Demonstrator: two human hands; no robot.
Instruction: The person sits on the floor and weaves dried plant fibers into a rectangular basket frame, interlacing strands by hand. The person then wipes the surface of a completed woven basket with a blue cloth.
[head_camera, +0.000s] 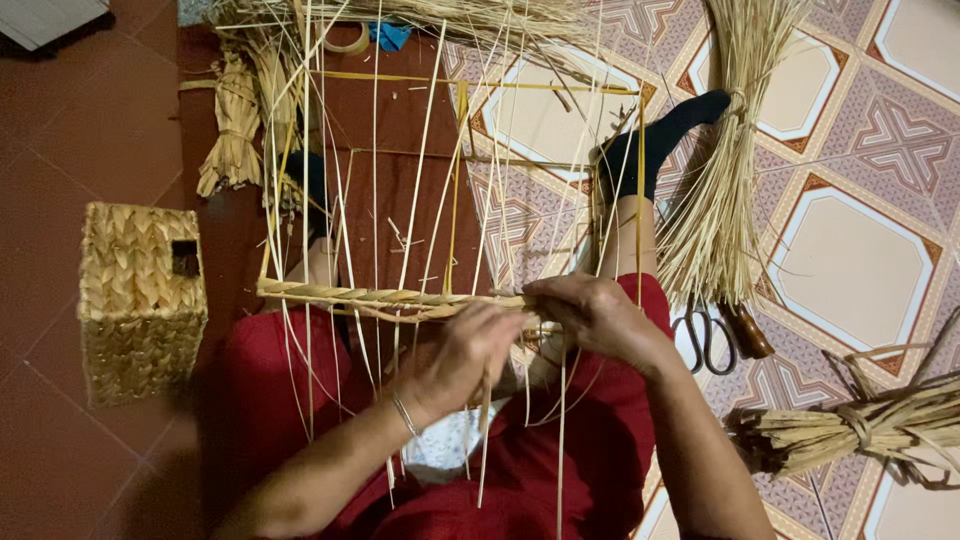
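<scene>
My left hand (462, 352) and right hand (590, 318) both pinch straw strands at the right end of the braided row (390, 297), on a wire frame (455, 160) over my lap. Step looks like mid-braid; next move likely needs a fresh strand tucked tight beside the last one. Scissors (706, 338) just right of my leg. Woven box (140, 300) on floor, left. Straw bundle (725, 170) farther, by my socked foot (655, 140).

No packages, labels or signs anywhere here. No screens either. Just nothing of that kind in view.
</scene>
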